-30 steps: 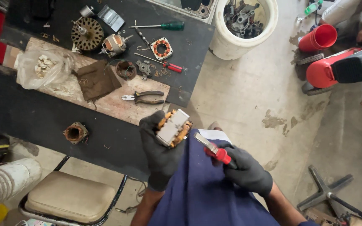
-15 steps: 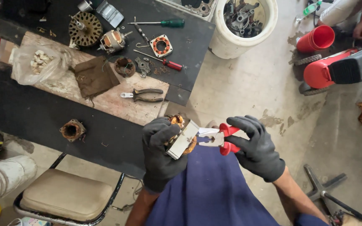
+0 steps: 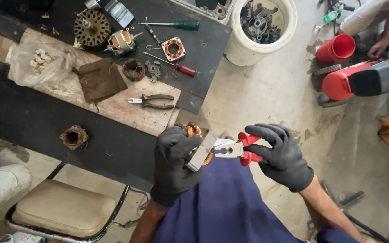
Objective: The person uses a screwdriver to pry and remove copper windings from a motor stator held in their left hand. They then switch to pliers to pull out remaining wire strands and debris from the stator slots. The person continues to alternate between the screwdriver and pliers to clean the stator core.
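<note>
While the left hand [image 3: 175,163] clamps the stator [image 3: 197,147], seemingly heavy and rigid, the right hand [image 3: 279,155] grips pliers [image 3: 236,149] at centre frame.

One package only: clear, crumpled plastic bag [image 3: 41,63] w/ pale off-white bits inside, lying on the desk [image 3: 32,121] at far left, just beside a brown cloth (no labels, signs or screens seen).
</note>
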